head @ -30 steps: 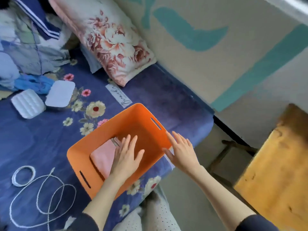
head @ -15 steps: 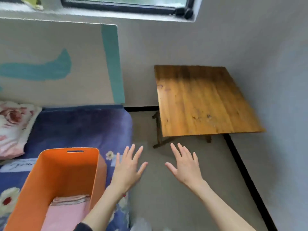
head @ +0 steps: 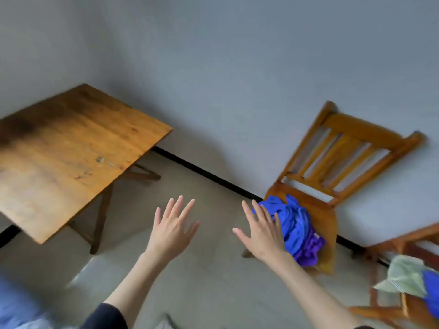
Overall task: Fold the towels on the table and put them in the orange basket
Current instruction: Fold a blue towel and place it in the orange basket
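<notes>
A crumpled pile of blue and purple towels [head: 300,231] lies on the seat of a wooden chair [head: 342,150] against the wall. My right hand [head: 261,230] hovers with fingers spread just left of the pile, in front of its edge, holding nothing. My left hand [head: 172,227] is held out over the floor with fingers spread, also holding nothing. The bare wooden table [head: 64,153] stands to the left. The orange basket is out of view.
A second wooden chair [head: 403,248] at the lower right carries a pale green cloth [head: 401,276] and another blue cloth [head: 431,290]. A blurred patch of blue bedding [head: 14,305] shows at the lower left. Grey floor [head: 202,281] lies between table and chairs.
The view has swung right, away from the bed and orange basket, past the table to the chairs. Both hands stay spread and hold nothing, now near the towel pile.
</notes>
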A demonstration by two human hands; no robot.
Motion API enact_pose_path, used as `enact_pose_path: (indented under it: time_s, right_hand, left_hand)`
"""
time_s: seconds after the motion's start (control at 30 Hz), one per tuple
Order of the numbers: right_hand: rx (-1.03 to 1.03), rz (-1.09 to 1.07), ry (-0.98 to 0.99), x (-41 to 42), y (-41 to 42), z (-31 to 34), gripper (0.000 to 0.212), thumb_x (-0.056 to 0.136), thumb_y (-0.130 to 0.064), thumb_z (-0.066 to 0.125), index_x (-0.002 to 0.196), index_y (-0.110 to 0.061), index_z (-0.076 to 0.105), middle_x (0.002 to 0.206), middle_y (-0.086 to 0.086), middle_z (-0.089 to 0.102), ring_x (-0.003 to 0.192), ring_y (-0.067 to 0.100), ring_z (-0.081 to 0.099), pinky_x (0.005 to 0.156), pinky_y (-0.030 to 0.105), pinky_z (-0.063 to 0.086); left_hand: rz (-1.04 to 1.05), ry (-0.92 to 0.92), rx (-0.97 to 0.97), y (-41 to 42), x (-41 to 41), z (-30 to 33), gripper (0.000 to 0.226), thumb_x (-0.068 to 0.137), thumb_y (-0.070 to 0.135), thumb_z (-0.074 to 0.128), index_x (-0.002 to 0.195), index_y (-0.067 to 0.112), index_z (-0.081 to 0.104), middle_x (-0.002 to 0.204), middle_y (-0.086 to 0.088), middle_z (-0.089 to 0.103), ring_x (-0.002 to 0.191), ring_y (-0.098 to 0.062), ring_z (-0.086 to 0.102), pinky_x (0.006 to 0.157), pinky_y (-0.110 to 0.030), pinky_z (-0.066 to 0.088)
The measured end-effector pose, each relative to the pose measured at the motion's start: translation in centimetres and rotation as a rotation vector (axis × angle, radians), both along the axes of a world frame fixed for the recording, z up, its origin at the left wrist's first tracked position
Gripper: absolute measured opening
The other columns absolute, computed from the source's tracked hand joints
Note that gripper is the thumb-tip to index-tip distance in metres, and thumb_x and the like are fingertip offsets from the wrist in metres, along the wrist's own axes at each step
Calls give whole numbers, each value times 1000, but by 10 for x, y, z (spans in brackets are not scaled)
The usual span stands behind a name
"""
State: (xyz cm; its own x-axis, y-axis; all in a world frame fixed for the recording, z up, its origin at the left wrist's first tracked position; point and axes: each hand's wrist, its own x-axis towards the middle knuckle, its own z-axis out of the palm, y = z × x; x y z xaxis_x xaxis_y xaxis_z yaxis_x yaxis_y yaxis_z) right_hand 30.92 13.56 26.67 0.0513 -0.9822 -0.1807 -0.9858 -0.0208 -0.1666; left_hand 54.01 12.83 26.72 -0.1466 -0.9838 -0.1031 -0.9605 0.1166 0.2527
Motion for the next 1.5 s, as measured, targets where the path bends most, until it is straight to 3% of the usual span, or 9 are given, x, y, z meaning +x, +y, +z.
enact_pose_path:
  time_s: [0.27, 0.47, 0.73, 0.87, 1.13, 1.23, 1.33, 1.4, 1.5]
  right_hand:
    - [-29, -271, 55, -160, 15, 6, 75, 90, -64, 32, 150, -30, 2, 159, 1, 3, 146, 22, 5, 114, 51, 7]
    - [17, -347, 14, -232, -9, -17, 72, 93, -56, 35, 150, -26, 5, 158, 4, 7, 145, 24, 9, 116, 45, 16]
    - [255, -472, -60, -298, -65, -104, 62, 97, -45, 36, 149, -21, 14, 156, 4, 18, 142, 23, 19, 113, 43, 24]
    - [290, -554, -161, -315, -72, -147, 51, 96, -36, 42, 142, -15, 33, 142, 7, 42, 128, 24, 41, 103, 38, 37]
    - [400, -733, -405, -330, -82, -249, 36, 96, -30, 45, 127, -11, 48, 124, 7, 52, 115, 25, 51, 93, 37, 44]
    - [439, -748, -398, -328, -86, -289, 31, 94, -36, 50, 111, -10, 52, 111, 6, 54, 104, 25, 54, 84, 38, 45]
    - [423, -741, -354, -325, -93, -319, 38, 89, -44, 55, 106, -10, 53, 105, 5, 56, 98, 25, 56, 74, 38, 43]
    - [403, -743, -299, -323, -98, -331, 39, 88, -45, 56, 101, -9, 53, 99, 7, 57, 92, 27, 57, 66, 37, 39]
    - [370, -783, -278, -322, -102, -341, 26, 91, -32, 55, 98, -7, 53, 96, 10, 59, 89, 31, 59, 66, 39, 40]
  left_hand:
    - [-336, 24, -60, -68, -171, 11, 62, 94, 51, 37, 149, 33, 14, 158, 0, 10, 146, -21, 6, 116, -45, 6]
    - [-514, 7, 27, -113, -253, -22, 60, 94, 51, 36, 148, 36, 14, 158, 0, 6, 146, -21, 3, 117, -42, 6]
    - [-659, -189, 316, -158, -323, -126, 58, 97, 42, 35, 149, 33, 9, 158, 0, 3, 145, -21, 4, 115, -41, 12]
    - [-710, -249, 446, -167, -351, -163, 58, 98, 33, 37, 149, 30, 8, 158, 1, 2, 145, -21, 4, 116, -41, 14]
    - [-647, -156, 455, -172, -403, -247, 59, 96, 19, 39, 148, 26, 14, 158, 2, 4, 145, -19, 6, 116, -34, 14]
    - [-603, -38, 483, -162, -420, -279, 54, 93, 7, 42, 145, 19, 31, 155, -5, 19, 144, -22, 16, 114, -35, 18]
    - [-571, 118, 496, -157, -433, -300, 47, 84, -6, 52, 129, 9, 55, 141, -15, 44, 130, -31, 43, 101, -42, 39]
    - [-559, 163, 477, -158, -440, -311, 43, 80, -9, 55, 121, 4, 60, 132, -18, 53, 121, -34, 51, 93, -46, 46]
    - [-540, 160, 459, -166, -447, -320, 42, 82, -10, 52, 120, 4, 60, 131, -17, 53, 118, -33, 53, 94, -47, 46]
